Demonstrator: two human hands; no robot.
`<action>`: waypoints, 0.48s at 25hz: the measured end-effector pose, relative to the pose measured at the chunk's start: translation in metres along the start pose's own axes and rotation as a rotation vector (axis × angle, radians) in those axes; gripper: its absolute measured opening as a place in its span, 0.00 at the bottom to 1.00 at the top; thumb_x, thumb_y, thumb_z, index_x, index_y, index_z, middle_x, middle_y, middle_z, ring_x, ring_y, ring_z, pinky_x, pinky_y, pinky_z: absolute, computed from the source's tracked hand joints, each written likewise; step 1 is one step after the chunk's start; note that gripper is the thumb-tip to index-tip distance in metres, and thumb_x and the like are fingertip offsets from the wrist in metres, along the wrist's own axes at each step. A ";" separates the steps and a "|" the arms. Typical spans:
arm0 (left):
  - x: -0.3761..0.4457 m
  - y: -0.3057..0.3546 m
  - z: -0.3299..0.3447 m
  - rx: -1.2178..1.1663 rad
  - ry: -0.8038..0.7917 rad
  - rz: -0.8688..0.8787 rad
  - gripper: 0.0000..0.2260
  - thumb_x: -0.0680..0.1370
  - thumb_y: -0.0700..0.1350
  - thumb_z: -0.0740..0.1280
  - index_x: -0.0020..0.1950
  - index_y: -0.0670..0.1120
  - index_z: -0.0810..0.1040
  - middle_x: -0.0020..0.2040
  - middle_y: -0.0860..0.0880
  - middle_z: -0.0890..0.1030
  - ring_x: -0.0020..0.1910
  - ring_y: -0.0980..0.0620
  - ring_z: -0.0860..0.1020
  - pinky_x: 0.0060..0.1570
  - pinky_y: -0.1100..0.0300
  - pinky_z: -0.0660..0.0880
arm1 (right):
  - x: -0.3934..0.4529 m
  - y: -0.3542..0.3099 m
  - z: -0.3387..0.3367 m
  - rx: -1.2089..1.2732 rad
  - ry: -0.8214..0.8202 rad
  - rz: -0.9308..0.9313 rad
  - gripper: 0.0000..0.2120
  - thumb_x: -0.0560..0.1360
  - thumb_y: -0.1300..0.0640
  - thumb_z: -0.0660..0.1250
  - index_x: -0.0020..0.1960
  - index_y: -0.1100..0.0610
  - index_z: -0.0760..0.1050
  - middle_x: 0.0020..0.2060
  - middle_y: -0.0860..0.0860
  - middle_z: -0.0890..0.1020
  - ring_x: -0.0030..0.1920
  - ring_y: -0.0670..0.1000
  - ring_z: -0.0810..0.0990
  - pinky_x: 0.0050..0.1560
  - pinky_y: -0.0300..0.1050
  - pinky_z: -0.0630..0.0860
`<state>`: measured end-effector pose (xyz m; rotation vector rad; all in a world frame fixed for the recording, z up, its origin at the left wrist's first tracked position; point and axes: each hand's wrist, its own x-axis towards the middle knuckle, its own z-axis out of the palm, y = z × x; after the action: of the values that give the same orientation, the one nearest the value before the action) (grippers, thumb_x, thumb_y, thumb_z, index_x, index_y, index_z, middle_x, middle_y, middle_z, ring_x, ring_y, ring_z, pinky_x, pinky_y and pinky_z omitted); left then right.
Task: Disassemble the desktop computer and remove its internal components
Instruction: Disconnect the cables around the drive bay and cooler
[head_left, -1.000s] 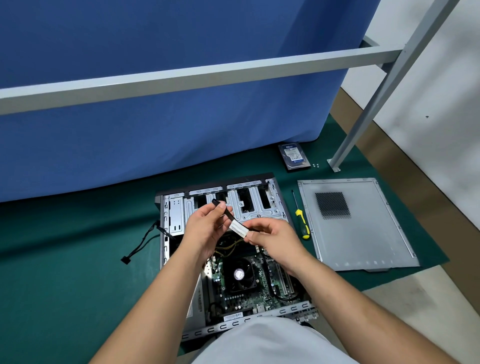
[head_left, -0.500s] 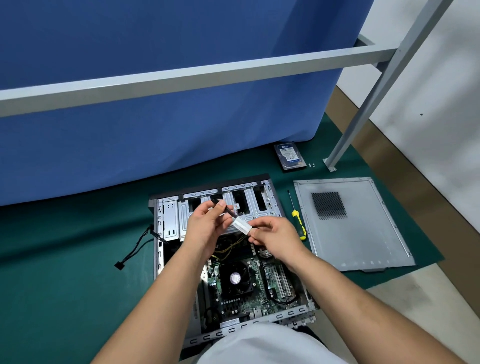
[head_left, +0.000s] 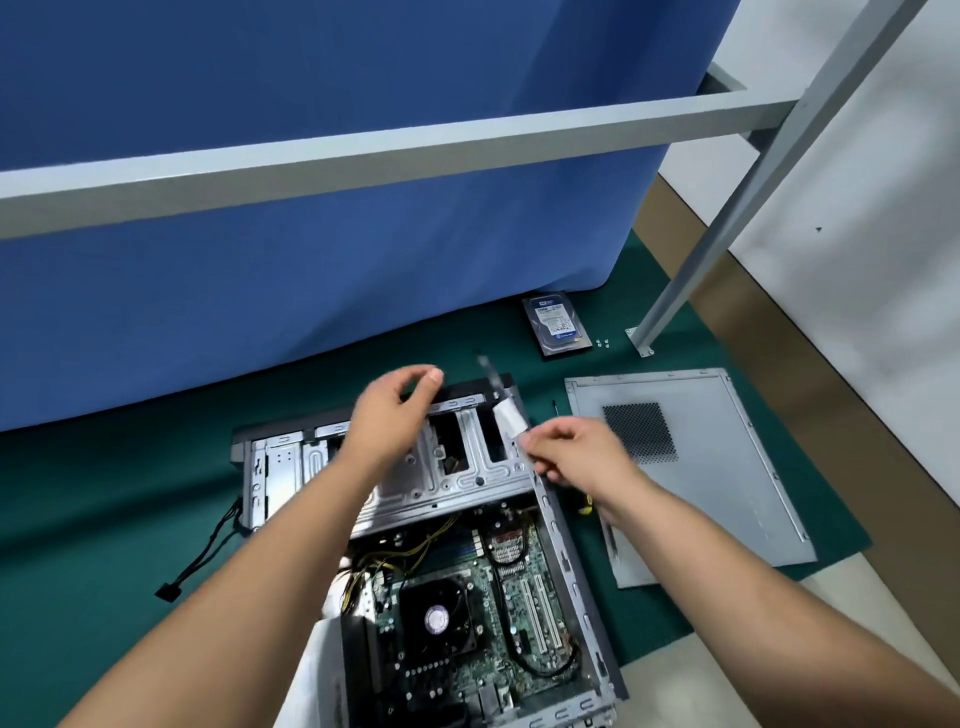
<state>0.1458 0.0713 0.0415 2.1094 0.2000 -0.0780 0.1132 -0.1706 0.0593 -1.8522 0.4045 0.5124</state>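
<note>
Head view: right hand (head_left: 576, 452) pinches blurred black cable with white label (head_left: 508, 415), cable end pointing up and away. Left hand (head_left: 392, 410) apart from it, fingers loosely curled, holding nothing, above drive cage (head_left: 467, 467). Open computer case (head_left: 576, 582) lies under both hands, motherboard (head_left: 519, 587) and CPU fan (head_left: 436, 618) nearer to person. Side panel (head_left: 727, 467) beyond right hand; hard drive (head_left: 556, 325) farther behind.
</note>
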 end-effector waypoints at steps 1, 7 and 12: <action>0.012 -0.011 -0.002 0.219 0.029 0.042 0.16 0.83 0.59 0.62 0.66 0.54 0.80 0.63 0.57 0.81 0.65 0.58 0.76 0.63 0.59 0.72 | 0.014 -0.003 -0.009 0.008 0.067 0.001 0.04 0.76 0.57 0.76 0.46 0.57 0.84 0.35 0.50 0.86 0.34 0.45 0.79 0.37 0.37 0.78; 0.029 -0.075 0.027 0.880 0.123 0.069 0.22 0.85 0.61 0.48 0.58 0.53 0.79 0.63 0.54 0.81 0.73 0.50 0.70 0.66 0.48 0.62 | 0.146 0.009 -0.030 -0.465 0.292 0.041 0.13 0.74 0.49 0.76 0.37 0.55 0.79 0.40 0.54 0.85 0.45 0.55 0.83 0.48 0.45 0.77; 0.036 -0.088 0.033 0.901 0.267 0.153 0.21 0.85 0.61 0.49 0.46 0.52 0.75 0.51 0.53 0.82 0.58 0.48 0.77 0.56 0.48 0.65 | 0.253 -0.006 -0.007 -0.847 0.354 -0.027 0.18 0.75 0.49 0.74 0.58 0.60 0.80 0.55 0.60 0.83 0.57 0.61 0.82 0.51 0.47 0.77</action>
<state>0.1664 0.0923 -0.0546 3.0258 0.1773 0.2537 0.3318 -0.1821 -0.0679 -2.7837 0.4294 0.3547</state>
